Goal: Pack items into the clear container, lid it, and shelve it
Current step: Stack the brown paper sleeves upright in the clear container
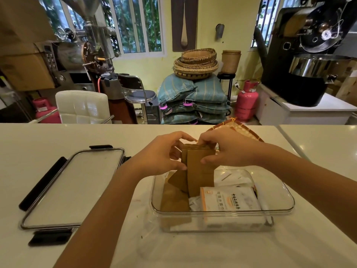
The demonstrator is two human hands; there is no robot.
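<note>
A clear rectangular container [222, 211] stands on the white counter in front of me. Inside lie a white packet with orange print [229, 200], other white packets and a brown paper piece [173, 200]. Above its far left part I hold a stack of brown cardboard sleeves [200, 171] upright, lower ends inside the container. My left hand [164, 153] grips the stack's left side, my right hand [228, 149] pinches its top and right side. The clear lid [77, 182] with black clips lies flat on the counter to the left.
A woven tray [239, 128] sits behind my right hand near the counter's far edge. Beyond the counter stand a white chair [83, 107], coffee roasters, stacked sacks with baskets and pink gas cylinders. A counter seam runs at the right.
</note>
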